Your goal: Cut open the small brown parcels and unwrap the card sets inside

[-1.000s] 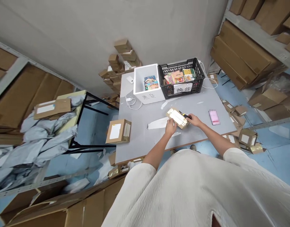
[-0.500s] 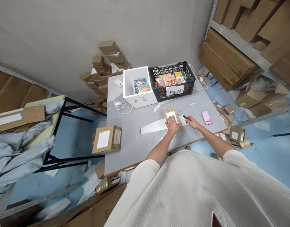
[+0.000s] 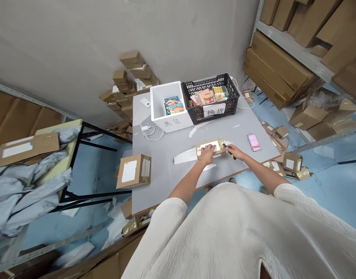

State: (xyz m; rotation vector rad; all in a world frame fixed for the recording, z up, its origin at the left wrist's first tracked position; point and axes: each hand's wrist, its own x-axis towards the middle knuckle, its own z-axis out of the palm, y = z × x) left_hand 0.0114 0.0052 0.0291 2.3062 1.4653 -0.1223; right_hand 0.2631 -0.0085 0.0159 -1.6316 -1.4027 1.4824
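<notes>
A small cardboard box (image 3: 220, 150) with a white label and shiny tape lies lengthwise across the near part of the grey table (image 3: 157, 166). My left hand (image 3: 207, 153) grips it from above near its left half, fingers over the label. In my right hand (image 3: 234, 151) is a black and yellow utility knife (image 3: 230, 150), its tip at the taped right end of the box. From here I cannot make out how far the blade goes into the tape. Under the box lies a white strip (image 3: 185, 156), partly covered.
A white foam box (image 3: 172, 124) and a black crate (image 3: 214, 116), both holding books, stand at the table's back. A larger carton (image 3: 134, 171) sits at its left edge. To the right lies a pink blurred item (image 3: 254, 142). Cartons (image 3: 292, 162) litter the floor.
The small box has turned from upright to lengthwise under my left hand. My right hand has swung the knife round, bringing its tip to the box's right end.
</notes>
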